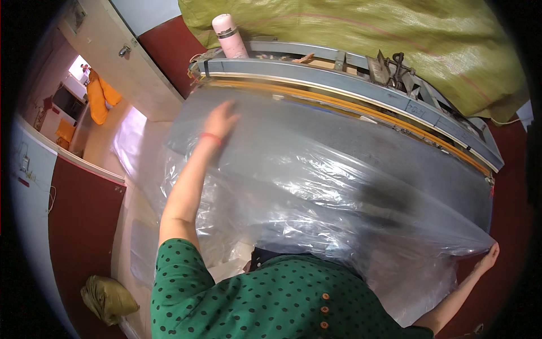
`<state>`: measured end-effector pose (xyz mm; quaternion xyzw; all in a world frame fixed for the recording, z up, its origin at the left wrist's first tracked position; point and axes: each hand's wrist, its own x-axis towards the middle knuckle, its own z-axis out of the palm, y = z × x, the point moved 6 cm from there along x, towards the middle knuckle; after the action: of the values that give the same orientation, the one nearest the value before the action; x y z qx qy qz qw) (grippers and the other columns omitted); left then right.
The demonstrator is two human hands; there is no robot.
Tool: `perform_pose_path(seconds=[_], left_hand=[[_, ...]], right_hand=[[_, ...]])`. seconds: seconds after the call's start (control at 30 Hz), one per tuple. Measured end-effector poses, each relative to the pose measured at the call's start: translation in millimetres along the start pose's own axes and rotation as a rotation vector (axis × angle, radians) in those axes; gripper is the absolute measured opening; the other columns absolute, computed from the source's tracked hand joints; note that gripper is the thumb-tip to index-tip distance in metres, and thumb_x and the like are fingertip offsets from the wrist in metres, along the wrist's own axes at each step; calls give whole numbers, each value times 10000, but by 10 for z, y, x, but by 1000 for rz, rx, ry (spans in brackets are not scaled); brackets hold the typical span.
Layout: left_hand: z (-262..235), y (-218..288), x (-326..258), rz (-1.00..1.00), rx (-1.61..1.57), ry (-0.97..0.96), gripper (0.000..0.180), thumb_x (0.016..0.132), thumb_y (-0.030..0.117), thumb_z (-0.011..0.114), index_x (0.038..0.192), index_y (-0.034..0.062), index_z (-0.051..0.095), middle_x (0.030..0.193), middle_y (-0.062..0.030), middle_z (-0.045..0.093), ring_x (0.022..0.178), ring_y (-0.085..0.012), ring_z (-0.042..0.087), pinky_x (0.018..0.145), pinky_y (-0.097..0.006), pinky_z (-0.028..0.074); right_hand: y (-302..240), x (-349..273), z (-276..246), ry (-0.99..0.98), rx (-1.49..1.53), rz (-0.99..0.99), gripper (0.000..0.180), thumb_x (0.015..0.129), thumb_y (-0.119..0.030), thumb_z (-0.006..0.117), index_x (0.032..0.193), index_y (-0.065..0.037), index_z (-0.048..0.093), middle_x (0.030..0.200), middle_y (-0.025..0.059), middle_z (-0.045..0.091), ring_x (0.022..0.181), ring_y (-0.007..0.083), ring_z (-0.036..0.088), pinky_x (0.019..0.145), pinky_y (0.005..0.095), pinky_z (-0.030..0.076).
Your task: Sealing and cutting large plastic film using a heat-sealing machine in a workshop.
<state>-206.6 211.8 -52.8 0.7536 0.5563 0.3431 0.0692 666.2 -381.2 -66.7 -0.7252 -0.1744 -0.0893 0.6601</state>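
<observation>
A large sheet of clear plastic film point(316, 186) lies wrinkled and shiny over a grey table surface point(435, 164), and its near part hangs down in front of my body. At the far left, my left hand point(222, 120) is over the film, somewhat smeared by motion, its fingers apart and holding nothing. A red band circles that wrist. Out at the right, my right hand point(490, 259) is closed on a corner of the film, pulling it into taut folds. Behind the film runs a long grey metal bar point(350, 90) with an orange strip point(339, 105) along its near side.
A pink bottle point(230, 37) stands at the bar's left end. Metal clamp-like fittings point(395, 70) sit toward its right. Olive woven sheeting point(361, 28) hangs behind. A door point(121, 51) stands open at the left, and a tied olive sack point(109, 299) rests on the floor.
</observation>
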Motion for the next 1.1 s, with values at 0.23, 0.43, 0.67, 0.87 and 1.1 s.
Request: perform_pose_path(seconds=[0.23,0.43,0.67,0.87,1.1], left_hand=[[-31,499,299,-91,-186,72,141,761,146,526,716,16,558,775,-126,549,743,-276,525,709,-370,431],[141,-61,475,-304,-570,281,172,840,180,483,699,96,431,610,48,379,537,-36,335,464,-183,275],[603,-885,883,-246,-702,334,161,835,152,540,698,94,478,636,61,410,567,-34,340,506,-173,276],[624,-1024,947,-251,-696,330,168,817,134,572,682,107,476,625,66,411,560,-31,347,489,-180,275],[487,-903,813,-455,-861,413,91,850,160,471,851,69,473,742,-21,500,640,-131,516,567,-271,477]], right_hand=[[-51,196,467,44,-368,10,287,809,-251,562,981,-29,615,989,79,610,904,163,555,817,286,421],[63,606,1805,171,-977,-599,278,829,-265,427,782,-32,571,833,171,585,809,313,565,700,393,426],[78,521,2600,72,-66,-196,177,791,-176,597,817,-7,551,675,44,548,591,101,497,566,249,409],[63,497,2644,163,106,-95,156,753,-136,637,769,-25,529,621,45,544,494,95,483,468,237,399],[8,456,2634,140,147,74,112,834,-124,417,768,-47,465,576,81,533,411,129,484,335,221,358]])
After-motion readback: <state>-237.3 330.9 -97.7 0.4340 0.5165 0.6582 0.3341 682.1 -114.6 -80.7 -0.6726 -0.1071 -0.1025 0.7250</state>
